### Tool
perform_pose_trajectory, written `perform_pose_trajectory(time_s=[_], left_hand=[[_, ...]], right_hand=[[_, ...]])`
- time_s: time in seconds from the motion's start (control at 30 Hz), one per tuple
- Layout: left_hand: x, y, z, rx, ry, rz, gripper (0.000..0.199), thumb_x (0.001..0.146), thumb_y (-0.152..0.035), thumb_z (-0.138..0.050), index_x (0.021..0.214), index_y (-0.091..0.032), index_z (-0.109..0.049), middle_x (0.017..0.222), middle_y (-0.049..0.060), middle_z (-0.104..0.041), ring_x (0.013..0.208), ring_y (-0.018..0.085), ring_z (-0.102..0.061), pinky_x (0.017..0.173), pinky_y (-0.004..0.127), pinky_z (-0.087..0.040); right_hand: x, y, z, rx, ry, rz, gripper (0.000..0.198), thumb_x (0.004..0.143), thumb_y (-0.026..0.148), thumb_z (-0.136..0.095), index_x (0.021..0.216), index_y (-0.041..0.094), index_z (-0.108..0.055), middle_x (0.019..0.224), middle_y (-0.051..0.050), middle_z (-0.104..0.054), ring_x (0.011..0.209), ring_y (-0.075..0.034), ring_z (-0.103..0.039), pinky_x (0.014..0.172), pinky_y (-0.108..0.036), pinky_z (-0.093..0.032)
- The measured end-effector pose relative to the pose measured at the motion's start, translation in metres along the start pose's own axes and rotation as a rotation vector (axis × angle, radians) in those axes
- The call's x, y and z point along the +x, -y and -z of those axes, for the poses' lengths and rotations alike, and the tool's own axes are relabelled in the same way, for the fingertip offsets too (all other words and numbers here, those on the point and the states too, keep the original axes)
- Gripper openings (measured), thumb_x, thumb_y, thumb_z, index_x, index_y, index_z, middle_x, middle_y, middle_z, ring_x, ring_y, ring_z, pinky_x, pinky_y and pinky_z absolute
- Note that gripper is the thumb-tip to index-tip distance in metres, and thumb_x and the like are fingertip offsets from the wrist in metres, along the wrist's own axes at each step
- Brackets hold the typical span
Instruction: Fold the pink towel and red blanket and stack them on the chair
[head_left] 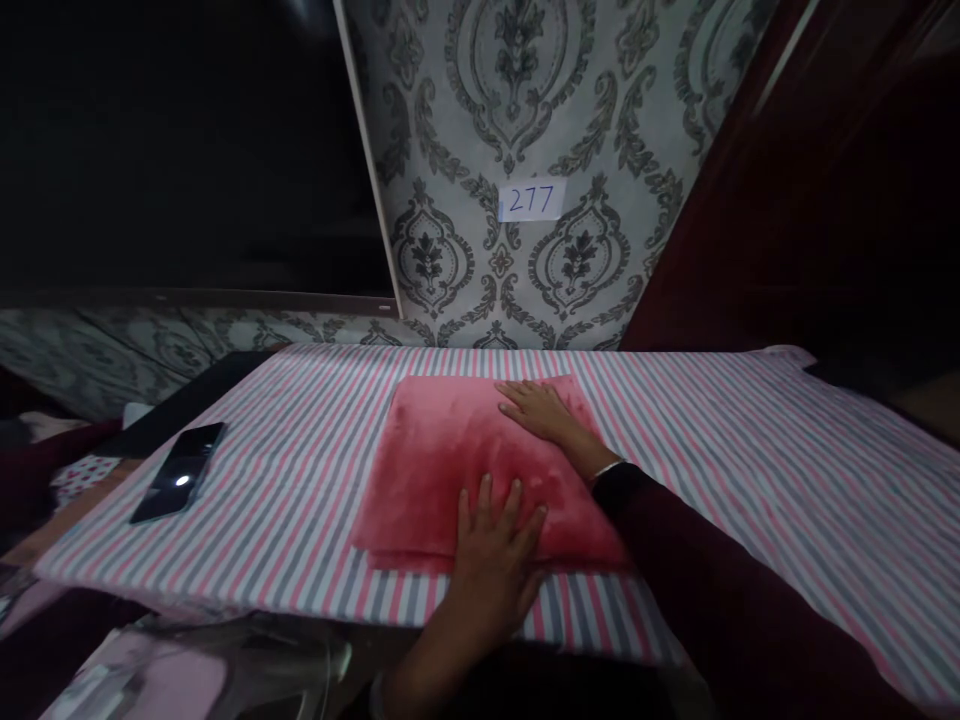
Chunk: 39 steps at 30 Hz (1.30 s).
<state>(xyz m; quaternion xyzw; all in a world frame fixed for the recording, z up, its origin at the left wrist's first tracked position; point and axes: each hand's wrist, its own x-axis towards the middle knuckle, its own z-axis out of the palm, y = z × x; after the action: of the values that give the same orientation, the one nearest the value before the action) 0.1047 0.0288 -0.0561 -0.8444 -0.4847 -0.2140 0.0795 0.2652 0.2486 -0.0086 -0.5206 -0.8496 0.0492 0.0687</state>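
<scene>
A folded red plush cloth [427,460] lies flat in a neat rectangle, its layered edge toward me. My left hand [491,560] rests palm down on its near edge with the fingers spread. Farther back, my right hand [538,410] lies flat on the cloth near its far right corner, fingers stretched out to the left. Neither hand grips anything. Under the cloth is a pink, grey and white striped cover [300,480] spread over the table.
A dark phone [180,472] lies on the cover at the left. Behind stand a large black screen [187,150], patterned wallpaper [517,80] with a paper label [532,200] reading 277, and a dark red panel [810,200]. Below the near left edge is a pale pink object [172,670].
</scene>
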Motion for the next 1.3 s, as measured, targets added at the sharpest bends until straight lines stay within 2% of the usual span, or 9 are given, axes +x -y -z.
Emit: perform_pose_trajectory(time_s=[0.1, 0.23, 0.4, 0.53, 0.63, 0.77, 0.97, 1.17, 1.3], left_hand=[[-0.001, -0.003, 0.005, -0.025, 0.009, 0.005, 0.073, 0.092, -0.046, -0.066, 0.16, -0.035, -0.041, 0.17, 0.005, -0.035, 0.157, 0.044, -0.023, 0.121, 0.071, -0.02], [-0.012, 0.01, 0.028, -0.054, 0.021, -0.032, 0.06, 0.095, -0.042, -0.061, 0.154, -0.03, -0.05, 0.167, 0.007, -0.041, 0.155, 0.037, -0.031, 0.125, 0.068, -0.019], [-0.032, 0.05, 0.053, 0.071, -0.107, 0.207, 0.06, 0.095, -0.036, -0.06, 0.153, -0.023, -0.052, 0.161, 0.014, -0.048, 0.153, 0.038, -0.036, 0.125, 0.071, -0.01], [-0.046, 0.065, 0.039, 0.15, -0.133, 0.307, 0.066, 0.09, -0.037, -0.067, 0.154, -0.029, -0.053, 0.168, 0.014, -0.036, 0.156, 0.043, -0.027, 0.12, 0.07, -0.023], [-0.056, 0.064, 0.019, 0.174, -0.12, 0.318, 0.071, 0.086, -0.033, -0.07, 0.155, -0.034, -0.051, 0.171, 0.012, -0.032, 0.157, 0.043, -0.023, 0.117, 0.066, -0.03], [-0.064, 0.063, 0.007, 0.188, -0.12, 0.323, 0.074, 0.085, -0.031, -0.07, 0.156, -0.036, -0.049, 0.17, 0.009, -0.034, 0.156, 0.043, -0.024, 0.118, 0.065, -0.028], [-0.061, 0.063, 0.019, 0.161, -0.108, 0.332, 0.067, 0.089, -0.029, -0.067, 0.153, -0.035, -0.053, 0.167, 0.01, -0.04, 0.156, 0.041, -0.026, 0.116, 0.062, -0.033], [-0.055, 0.07, 0.027, 0.162, -0.15, 0.306, 0.053, 0.094, -0.035, -0.064, 0.147, -0.031, -0.061, 0.162, 0.013, -0.047, 0.153, 0.043, -0.033, 0.111, 0.059, -0.041], [-0.053, 0.078, 0.027, 0.178, -0.15, 0.258, 0.054, 0.096, -0.036, -0.06, 0.15, -0.031, -0.058, 0.161, 0.014, -0.048, 0.15, 0.044, -0.037, 0.107, 0.059, -0.046]], right_hand=[[-0.002, 0.0, 0.002, -0.01, 0.0, -0.004, 0.06, 0.109, 0.053, -0.03, 0.165, 0.03, -0.034, 0.167, -0.007, -0.038, 0.152, -0.033, -0.036, 0.123, -0.061, -0.028], [0.003, 0.006, 0.016, -0.011, 0.138, -0.071, 0.063, 0.109, 0.052, -0.027, 0.167, 0.029, -0.027, 0.171, -0.006, -0.028, 0.158, -0.033, -0.025, 0.125, -0.062, -0.022], [0.034, 0.064, 0.038, 0.024, 0.187, -0.019, 0.066, 0.108, 0.061, -0.028, 0.168, 0.034, -0.024, 0.174, -0.006, -0.018, 0.161, -0.036, -0.011, 0.125, -0.065, -0.016], [0.062, 0.126, 0.028, 0.091, 0.217, 0.174, 0.065, 0.108, 0.061, -0.029, 0.168, 0.037, -0.023, 0.175, -0.003, -0.017, 0.161, -0.034, -0.01, 0.126, -0.064, -0.014], [0.074, 0.146, 0.007, 0.086, 0.197, 0.235, 0.064, 0.108, 0.06, -0.03, 0.167, 0.036, -0.027, 0.174, -0.003, -0.019, 0.16, -0.035, -0.018, 0.126, -0.065, -0.016], [0.082, 0.139, -0.014, 0.096, 0.173, 0.253, 0.064, 0.108, 0.063, -0.027, 0.166, 0.037, -0.03, 0.173, -0.002, -0.023, 0.156, -0.035, -0.028, 0.124, -0.064, -0.024], [0.087, 0.136, -0.021, 0.076, 0.101, 0.241, 0.063, 0.109, 0.062, -0.025, 0.165, 0.034, -0.033, 0.171, -0.004, -0.031, 0.151, -0.032, -0.037, 0.122, -0.056, -0.03], [0.076, 0.141, 0.008, 0.111, 0.142, 0.181, 0.063, 0.11, 0.056, -0.029, 0.168, 0.032, -0.025, 0.173, -0.005, -0.023, 0.159, -0.029, -0.022, 0.128, -0.052, -0.021], [0.042, 0.099, 0.04, 0.085, 0.053, 0.039, 0.064, 0.11, 0.053, -0.033, 0.169, 0.029, -0.023, 0.173, -0.01, -0.022, 0.16, -0.031, -0.018, 0.128, -0.054, -0.018]])
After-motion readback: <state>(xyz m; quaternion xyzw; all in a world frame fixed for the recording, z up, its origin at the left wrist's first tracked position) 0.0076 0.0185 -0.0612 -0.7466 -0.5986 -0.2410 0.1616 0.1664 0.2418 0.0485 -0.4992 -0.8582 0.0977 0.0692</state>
